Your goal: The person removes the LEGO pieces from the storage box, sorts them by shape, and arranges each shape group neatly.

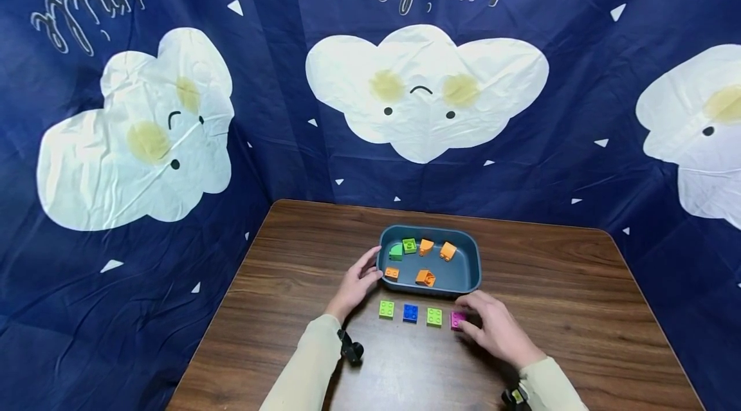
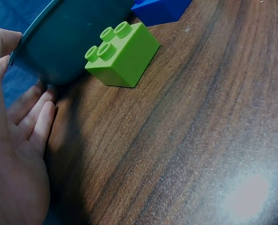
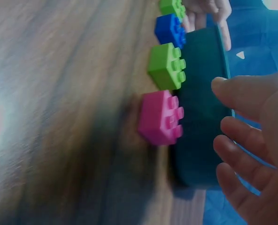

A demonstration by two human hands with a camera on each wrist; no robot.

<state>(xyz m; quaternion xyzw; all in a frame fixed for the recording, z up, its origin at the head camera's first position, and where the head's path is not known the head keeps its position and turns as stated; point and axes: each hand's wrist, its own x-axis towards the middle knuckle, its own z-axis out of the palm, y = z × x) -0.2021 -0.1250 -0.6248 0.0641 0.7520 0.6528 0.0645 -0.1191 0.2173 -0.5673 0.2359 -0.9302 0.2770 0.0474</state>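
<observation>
A dark teal tray (image 1: 471, 263) stands on the wooden table. My left hand (image 1: 356, 285) is at the tray's left end; in the left wrist view its fingers (image 2: 44, 119) lie against the outer wall. In front of the tray runs a row of toy bricks: a lime green brick (image 1: 386, 309), a blue brick (image 1: 410, 313), another lime green brick (image 1: 434, 316) and a pink brick (image 1: 457, 320). My right hand (image 1: 494, 327) is just right of the pink brick, partly over it in the head view. The right wrist view shows its fingers (image 3: 244, 166) spread, apart from the brick.
Inside the tray lie several loose pieces, among them an orange brick (image 1: 448, 251), a green curved piece (image 1: 396, 252) and a lime green brick (image 1: 409, 246). A dark blue cloth (image 1: 278, 76) with white clouds hangs behind and beside the table (image 1: 550, 276).
</observation>
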